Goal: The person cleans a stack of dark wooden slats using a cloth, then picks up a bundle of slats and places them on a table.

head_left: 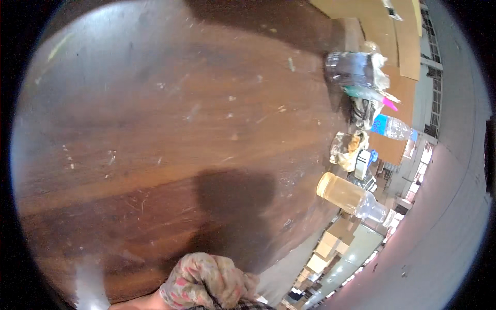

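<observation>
At the lower edge, my left hand (206, 279) wears a pale glove with a pink flower pattern. Its fingers are curled into a fist, and what they hold, if anything, is hidden. The bare wrist comes in from the lower left, and dark checked cloth (227, 306) shows just below the glove. The hand is by the edge of a brown wooden table (155, 119), apart from the things on it. My right hand is out of the picture.
Along the table's right side are a clear bottle of yellowish liquid (343, 192), a large clear plastic container (349, 68), a blue-labelled water bottle (395, 127) and crumpled wrappings (347, 150). Cardboard (408, 41) stands behind them. Several boxes (325, 245) are farther off. The room appears sideways.
</observation>
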`<state>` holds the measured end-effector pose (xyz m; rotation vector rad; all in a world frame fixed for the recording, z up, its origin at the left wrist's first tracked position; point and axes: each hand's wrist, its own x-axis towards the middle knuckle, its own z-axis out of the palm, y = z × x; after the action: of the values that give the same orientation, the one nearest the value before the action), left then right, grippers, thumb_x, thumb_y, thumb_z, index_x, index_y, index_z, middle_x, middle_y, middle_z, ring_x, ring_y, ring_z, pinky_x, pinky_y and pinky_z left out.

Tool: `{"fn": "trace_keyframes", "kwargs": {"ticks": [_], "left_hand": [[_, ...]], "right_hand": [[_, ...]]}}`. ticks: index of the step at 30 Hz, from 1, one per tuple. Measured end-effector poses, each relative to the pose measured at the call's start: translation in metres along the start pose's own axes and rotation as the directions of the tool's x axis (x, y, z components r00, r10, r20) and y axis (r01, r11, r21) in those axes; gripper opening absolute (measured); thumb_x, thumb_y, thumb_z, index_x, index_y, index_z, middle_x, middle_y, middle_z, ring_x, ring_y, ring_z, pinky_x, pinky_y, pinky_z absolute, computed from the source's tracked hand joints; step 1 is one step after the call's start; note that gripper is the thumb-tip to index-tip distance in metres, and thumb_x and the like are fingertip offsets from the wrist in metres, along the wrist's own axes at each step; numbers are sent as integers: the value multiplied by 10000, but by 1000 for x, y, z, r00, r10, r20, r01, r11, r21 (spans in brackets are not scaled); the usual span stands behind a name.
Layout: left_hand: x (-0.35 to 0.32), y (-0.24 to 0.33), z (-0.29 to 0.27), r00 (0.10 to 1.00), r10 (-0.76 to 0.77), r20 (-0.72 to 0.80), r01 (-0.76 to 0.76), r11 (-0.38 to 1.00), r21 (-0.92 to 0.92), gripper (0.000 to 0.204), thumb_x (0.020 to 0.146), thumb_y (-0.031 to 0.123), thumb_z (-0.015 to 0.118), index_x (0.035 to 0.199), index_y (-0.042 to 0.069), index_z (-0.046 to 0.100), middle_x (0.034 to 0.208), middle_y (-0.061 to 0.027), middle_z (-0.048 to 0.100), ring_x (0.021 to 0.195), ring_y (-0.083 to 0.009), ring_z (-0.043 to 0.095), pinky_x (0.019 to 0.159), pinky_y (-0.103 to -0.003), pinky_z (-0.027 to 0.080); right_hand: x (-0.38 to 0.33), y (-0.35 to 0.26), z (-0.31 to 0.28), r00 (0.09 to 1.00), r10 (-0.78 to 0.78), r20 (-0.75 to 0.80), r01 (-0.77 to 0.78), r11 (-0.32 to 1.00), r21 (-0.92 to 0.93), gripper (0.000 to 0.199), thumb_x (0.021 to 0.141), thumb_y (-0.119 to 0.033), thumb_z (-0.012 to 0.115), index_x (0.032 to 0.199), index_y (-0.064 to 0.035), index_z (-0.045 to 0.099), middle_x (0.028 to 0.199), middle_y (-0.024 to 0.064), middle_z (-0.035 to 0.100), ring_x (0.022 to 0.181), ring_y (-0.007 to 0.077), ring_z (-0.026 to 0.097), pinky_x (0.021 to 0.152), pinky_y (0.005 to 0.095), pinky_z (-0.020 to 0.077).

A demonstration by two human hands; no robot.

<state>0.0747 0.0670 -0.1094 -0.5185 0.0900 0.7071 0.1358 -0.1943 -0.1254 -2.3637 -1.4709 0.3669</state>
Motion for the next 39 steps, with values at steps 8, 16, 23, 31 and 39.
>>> {"fn": "trace_keyframes", "kwargs": {"ticks": [8, 16, 23, 31, 39], "left_hand": [[1, -19, -23, 979, 152, 135, -152, 988, -12, 207, 831, 156, 696, 768, 10, 564, 729, -101, 564, 606, -169, 498, 520, -290, 385], [-4, -5, 6, 996, 26, -85, -5, 973, 232, 324, 813, 163, 716, 643, 107, 446, 567, -27, 470, 455, -156, 384, 409, -316, 276], [-10, -10, -27, 989, -146, -7, 126, 835, 536, 248, 792, 227, 723, 833, 114, 506, 733, -49, 493, 596, -174, 487, 501, -308, 414], [-38, -61, -21, 957, -287, 43, 66, 358, 931, 296, 829, 218, 699, 1039, 36, 597, 926, -56, 618, 839, -156, 582, 703, -297, 501], [-105, -120, -61, 955, -262, 141, -87, 210, 974, 328, 813, 305, 720, 990, 57, 599, 818, 5, 548, 776, -116, 488, 709, -275, 394]], "right_hand": [[2, -7, 4, 998, 55, 13, -55, 998, 7, 83, 777, -270, 637, 788, -188, 644, 811, -63, 611, 836, 126, 620, 745, 349, 512], [8, -18, 9, 995, 96, -31, -91, 988, 122, 67, 773, -253, 640, 770, -186, 644, 799, -63, 611, 848, 129, 623, 763, 357, 510], [-36, 29, 15, 904, 293, 312, -280, -146, 949, 92, 818, -201, 613, 761, -142, 571, 872, 30, 597, 979, 283, 573, 866, 479, 454], [-73, 98, 60, 984, 9, -175, -20, 998, -59, 235, 918, -159, 509, 1122, -62, 572, 1004, 84, 601, 912, 210, 573, 799, 425, 455], [-34, 61, 17, 953, -78, -291, 114, 987, 109, 282, 913, -156, 538, 1175, -52, 518, 1039, 87, 583, 934, 199, 564, 814, 388, 457]]}}
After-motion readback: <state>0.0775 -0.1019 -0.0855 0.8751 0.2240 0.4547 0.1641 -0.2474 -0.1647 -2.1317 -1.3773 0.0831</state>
